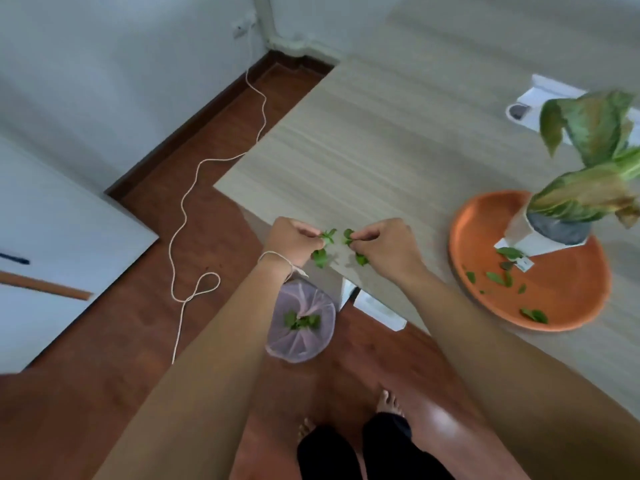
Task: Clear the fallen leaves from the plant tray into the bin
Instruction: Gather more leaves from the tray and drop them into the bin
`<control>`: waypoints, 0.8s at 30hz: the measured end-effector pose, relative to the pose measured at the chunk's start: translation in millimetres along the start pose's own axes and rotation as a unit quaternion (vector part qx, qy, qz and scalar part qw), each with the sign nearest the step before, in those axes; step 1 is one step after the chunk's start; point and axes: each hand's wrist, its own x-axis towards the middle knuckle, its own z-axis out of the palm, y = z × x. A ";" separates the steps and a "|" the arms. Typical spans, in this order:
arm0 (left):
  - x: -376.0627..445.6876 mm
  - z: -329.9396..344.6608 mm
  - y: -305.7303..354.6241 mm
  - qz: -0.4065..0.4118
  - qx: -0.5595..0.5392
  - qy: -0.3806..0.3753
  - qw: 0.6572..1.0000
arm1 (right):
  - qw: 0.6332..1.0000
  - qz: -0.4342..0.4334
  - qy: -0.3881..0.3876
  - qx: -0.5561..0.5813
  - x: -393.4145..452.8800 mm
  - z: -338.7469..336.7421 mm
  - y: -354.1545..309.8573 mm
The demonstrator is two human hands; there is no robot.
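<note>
An orange round plant tray [485, 299] lies on the table at the right, with a potted plant [554, 226] on it and several green fallen leaves [498, 277] scattered across its front. My left hand [294, 240] is closed on small green leaves [320, 256] above the table's near corner. My right hand [384, 244] pinches more green leaves [360, 258] just beside it. A bin [300, 322] lined with a pale bag stands on the floor below my left hand, with a few leaves inside.
The light wood table [363, 143] runs from the centre to the right. A white cord [187, 209] snakes over the brown floor at left. A white box [379, 310] sits under the table edge. My bare feet [388, 403] are at the bottom.
</note>
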 end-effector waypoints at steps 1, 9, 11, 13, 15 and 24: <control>0.9 -15.8 -17.8 -0.014 -0.022 0.012 1.000 | 1.000 -0.012 -0.019 0.001 -0.7 20.8 -8.2; -2.9 -64.5 -190.9 -0.123 -0.068 0.087 0.986 | 0.986 -0.032 -0.165 -0.016 -16.7 200.5 17.7; 3.4 -47.8 -241.8 -0.177 -0.048 0.086 0.979 | 0.980 -0.014 -0.190 -0.054 -8.4 236.5 59.4; 11.6 -23.6 -292.1 -0.237 -0.026 0.077 0.968 | 0.971 0.000 -0.213 -0.106 1.5 264.2 106.1; 20.3 1.0 -333.3 -0.282 -0.007 0.068 0.957 | 0.964 0.012 -0.223 -0.147 14.9 289.0 150.5; 92.1 93.0 -442.7 -0.277 -0.048 0.065 0.957 | 0.941 0.054 -0.260 -0.209 76.4 365.7 277.5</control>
